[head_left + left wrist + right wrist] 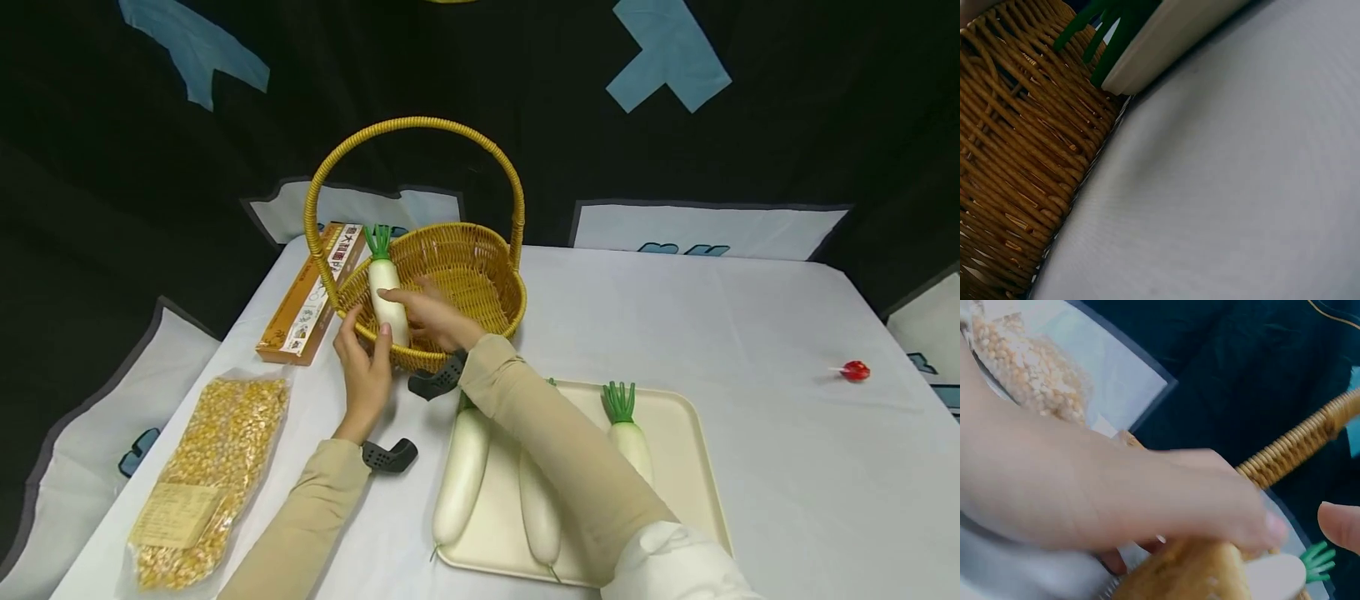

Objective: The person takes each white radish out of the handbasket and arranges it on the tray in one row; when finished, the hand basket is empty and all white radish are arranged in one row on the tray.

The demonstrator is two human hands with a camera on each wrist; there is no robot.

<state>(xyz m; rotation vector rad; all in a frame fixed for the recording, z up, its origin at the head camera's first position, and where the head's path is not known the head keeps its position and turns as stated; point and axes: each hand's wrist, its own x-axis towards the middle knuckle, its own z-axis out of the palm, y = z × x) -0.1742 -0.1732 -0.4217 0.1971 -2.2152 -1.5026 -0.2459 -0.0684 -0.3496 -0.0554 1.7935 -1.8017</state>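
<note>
A yellow wicker basket (480,283) with a tall hoop handle stands at the back left of the table. One white radish (389,304) with a green top leans inside it against the left wall. My left hand (365,379) holds the basket's near-left rim. Inside the basket, my right hand (435,321) is blurred beside the radish, its thumb stretched across it in the head view. The right wrist view shows the right thumb (1340,526) apart from the radish (1275,576). Basket wickerwork (1029,156) fills the left of the left wrist view.
A cream tray (686,458) at the front holds more white radishes (465,475), partly covered by the right sleeve. Left of the basket lie an orange-brown box (300,312) and a clear bag of corn kernels (213,450). A small red-wrapped item (855,371) sits far right.
</note>
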